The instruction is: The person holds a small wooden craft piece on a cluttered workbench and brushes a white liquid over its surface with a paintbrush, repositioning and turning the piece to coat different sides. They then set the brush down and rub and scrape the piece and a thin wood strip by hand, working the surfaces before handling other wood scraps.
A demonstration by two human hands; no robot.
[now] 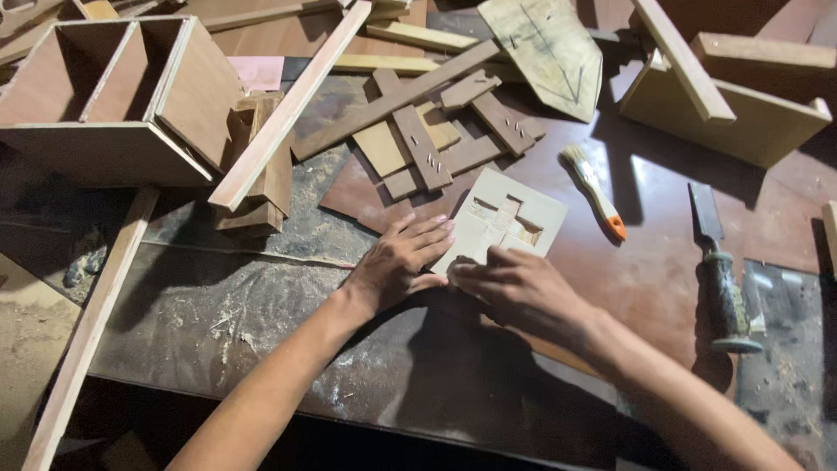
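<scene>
A woodworking workshop: sawdust-strewn bench (261, 323), wood offcuts (418, 144), chisel (719, 270), brush (593, 190), plywood box (113, 96).

A dusty dark workbench (261, 323) strewn with sawdust is crowded with wood offcuts (418, 131), an open wooden box (113, 96) and hard side light casting shadows.

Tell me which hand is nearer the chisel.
Right. The right hand lies just left of the chisel, on the pale wooden panel; the left hand sits farther left.
</scene>
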